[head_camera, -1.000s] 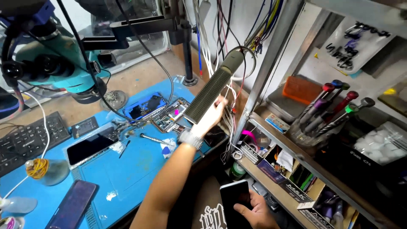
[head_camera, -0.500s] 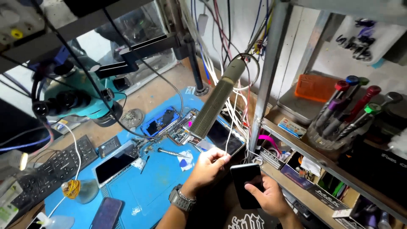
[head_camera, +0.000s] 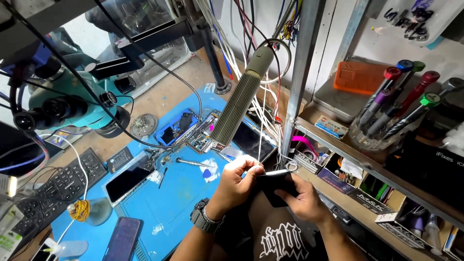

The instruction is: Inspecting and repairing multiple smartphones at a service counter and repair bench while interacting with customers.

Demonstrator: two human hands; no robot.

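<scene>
Both of my hands are together low in the head view, holding a dark smartphone (head_camera: 278,188) over my lap at the edge of the blue work mat (head_camera: 179,193). My left hand (head_camera: 237,181), with a wristwatch, pinches the phone's upper edge with thumb and fingers. My right hand (head_camera: 302,198) cups the phone from below and the right. A small screwdriver (head_camera: 192,163) lies on the mat just left of my left hand.
A grey-green ribbed lamp head (head_camera: 239,104) hangs over the mat. Opened phones (head_camera: 176,128) and another phone (head_camera: 128,176) lie on the mat. A microscope (head_camera: 72,108) stands left, a keyboard (head_camera: 53,188) near it. The shelf rack (head_camera: 357,154) at right holds screwdrivers (head_camera: 396,106) and boxes.
My left hand came back from the cables near the lamp and joined my right hand on the phone. The phone rose from my lap toward the mat's edge.
</scene>
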